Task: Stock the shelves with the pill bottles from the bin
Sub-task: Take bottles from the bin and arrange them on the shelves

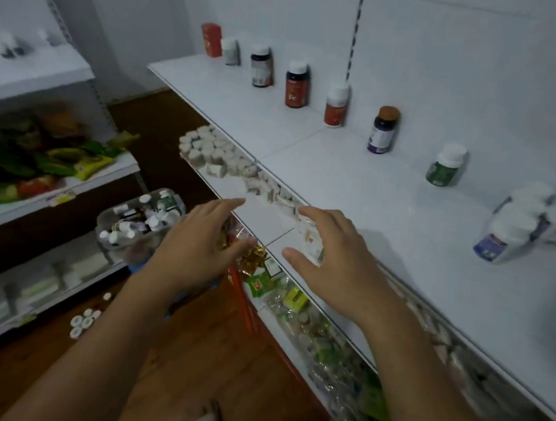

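A clear plastic bin holding several pill bottles stands low at the left, beyond my left hand. My left hand hovers in front of the shelf edge with fingers stretched out and nothing in it. My right hand is at the front edge of the white top shelf, and its thumb and fingers hold a small blurred white pill bottle. Single bottles stand in a row along the shelf's back wall. A cluster of white-capped bottles sits at the right.
The shelf below carries many small white bottles, and lower still lie green and yellow packets. A few white caps or bottles lie on the wooden floor. Another shelving unit with snack bags stands at the left.
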### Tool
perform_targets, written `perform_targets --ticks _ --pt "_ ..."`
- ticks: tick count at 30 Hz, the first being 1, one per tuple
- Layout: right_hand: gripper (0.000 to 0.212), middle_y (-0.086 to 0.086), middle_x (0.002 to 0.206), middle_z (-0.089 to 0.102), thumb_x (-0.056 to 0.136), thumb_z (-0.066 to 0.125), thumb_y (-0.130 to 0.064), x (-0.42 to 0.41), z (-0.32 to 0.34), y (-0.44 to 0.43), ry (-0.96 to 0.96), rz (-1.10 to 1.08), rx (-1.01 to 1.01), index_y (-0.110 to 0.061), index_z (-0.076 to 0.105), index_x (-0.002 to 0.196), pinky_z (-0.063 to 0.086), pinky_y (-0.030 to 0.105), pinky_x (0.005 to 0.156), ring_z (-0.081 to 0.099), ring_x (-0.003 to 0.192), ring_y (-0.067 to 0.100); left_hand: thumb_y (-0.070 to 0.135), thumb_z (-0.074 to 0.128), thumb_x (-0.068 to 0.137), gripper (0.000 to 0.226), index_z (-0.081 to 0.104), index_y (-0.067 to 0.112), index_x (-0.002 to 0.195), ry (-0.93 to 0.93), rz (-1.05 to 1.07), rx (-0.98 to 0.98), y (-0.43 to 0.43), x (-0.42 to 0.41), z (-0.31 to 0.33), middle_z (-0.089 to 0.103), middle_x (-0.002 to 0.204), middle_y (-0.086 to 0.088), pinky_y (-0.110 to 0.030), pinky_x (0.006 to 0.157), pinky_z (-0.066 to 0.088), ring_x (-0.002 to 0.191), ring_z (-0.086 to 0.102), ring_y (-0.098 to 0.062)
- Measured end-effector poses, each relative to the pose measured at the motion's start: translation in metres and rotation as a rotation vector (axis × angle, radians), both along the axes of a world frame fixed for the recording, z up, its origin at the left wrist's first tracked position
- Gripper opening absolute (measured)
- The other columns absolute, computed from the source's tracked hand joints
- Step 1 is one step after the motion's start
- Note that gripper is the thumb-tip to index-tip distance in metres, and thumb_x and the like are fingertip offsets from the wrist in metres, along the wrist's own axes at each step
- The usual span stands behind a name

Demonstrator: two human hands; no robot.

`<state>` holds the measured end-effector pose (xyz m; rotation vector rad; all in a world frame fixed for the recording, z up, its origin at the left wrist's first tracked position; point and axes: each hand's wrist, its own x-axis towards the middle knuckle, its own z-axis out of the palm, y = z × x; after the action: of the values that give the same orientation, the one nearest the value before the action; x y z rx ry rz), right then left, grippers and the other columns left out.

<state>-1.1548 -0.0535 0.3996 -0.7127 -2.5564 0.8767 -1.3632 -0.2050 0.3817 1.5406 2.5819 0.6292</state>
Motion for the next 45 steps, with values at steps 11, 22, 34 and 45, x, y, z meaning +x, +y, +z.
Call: perform_targets --ticks 11,22,34,45 --pt "0.063 -0.014 0.149 0.041 0.097 0.062 -0.056 -0.206 -0.031 -0.100 -0.120 0.182 -0.005 -0.042 0.036 0.152 0.044 0.040 0.112 0.044 0.137 0.012 0.071 0.056 0.093 0.078 0.033 0.034 0.158 -0.115 0.336 0.032 -0.167 -0.183 -0.040 0.048 0.157 0.003 -0.048 0.108 0.049 0.142 0.047 -0.023" --pt "0.061 -0.010 0.150 0.045 0.098 0.066 -0.049 -0.393 -0.077 -0.154 -0.200 0.237 -0.092 -0.040 0.038 0.151 0.044 0.036 0.112 0.045 0.138 0.011 0.070 0.059 0.091 0.078 0.038 0.031 0.155 -0.187 0.500 0.024 -0.253 -0.345 -0.068 0.051 0.155 0.001 -0.050 0.109 0.049 0.141 0.049 -0.025" --pt "0.063 -0.003 0.148 0.050 0.094 0.071 -0.045 -0.563 -0.197 -0.079 -0.368 0.275 -0.219 -0.034 0.043 0.150 0.050 0.042 0.109 0.051 0.135 0.018 0.047 0.072 0.095 0.072 0.037 0.031 0.156 -0.398 0.602 -0.181 -0.214 -0.461 -0.166 0.050 0.154 0.001 -0.046 0.107 0.051 0.137 0.052 -0.023" --pt "0.059 0.012 0.143 0.057 0.094 0.075 -0.024 -0.700 -0.308 -0.010 -0.666 0.370 -0.204 -0.016 0.051 0.147 0.051 0.041 0.099 0.058 0.128 0.033 0.040 0.077 0.085 0.042 0.063 0.041 0.124 -0.643 0.621 -0.388 -0.150 -0.571 -0.335 0.069 0.121 0.006 -0.037 0.088 0.059 0.110 0.068 -0.019"
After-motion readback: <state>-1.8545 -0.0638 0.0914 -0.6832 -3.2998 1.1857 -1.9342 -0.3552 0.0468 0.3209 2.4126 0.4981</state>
